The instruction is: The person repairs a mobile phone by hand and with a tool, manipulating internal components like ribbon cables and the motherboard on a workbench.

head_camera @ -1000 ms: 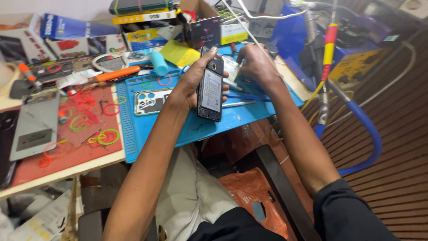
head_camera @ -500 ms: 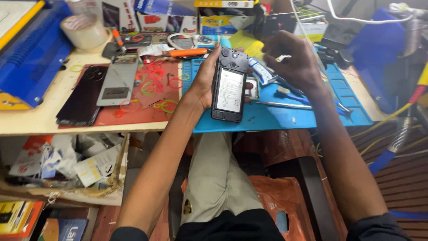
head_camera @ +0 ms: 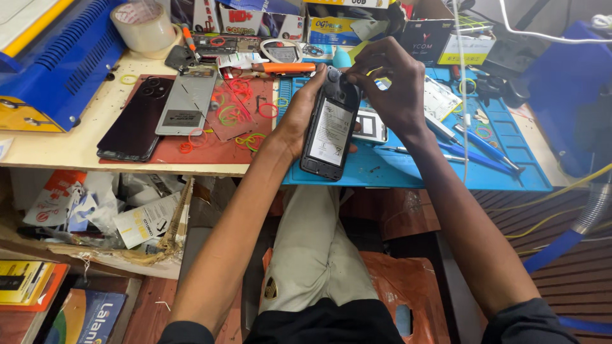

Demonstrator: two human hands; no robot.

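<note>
My left hand point(head_camera: 294, 120) grips an opened black phone point(head_camera: 330, 130) from its left side, back cover off and the pale battery showing. It is held upright above the front edge of the blue work mat point(head_camera: 440, 169). My right hand point(head_camera: 389, 89) rests on the phone's top end, fingers pinched at the camera area. Whether a small tool or part is in those fingers, I cannot tell.
A red mat point(head_camera: 210, 143) with rubber bands holds a dark phone point(head_camera: 137, 121) and a grey phone back point(head_camera: 185, 102). Tweezers and blue tools point(head_camera: 472, 143) lie on the blue mat. A tape roll point(head_camera: 143, 25), blue machine point(head_camera: 57, 64) and boxes point(head_camera: 268, 22) line the back.
The view has swung left and down across the bench. The phone has turned from screen side to open back, and my right hand has come onto its top end.
</note>
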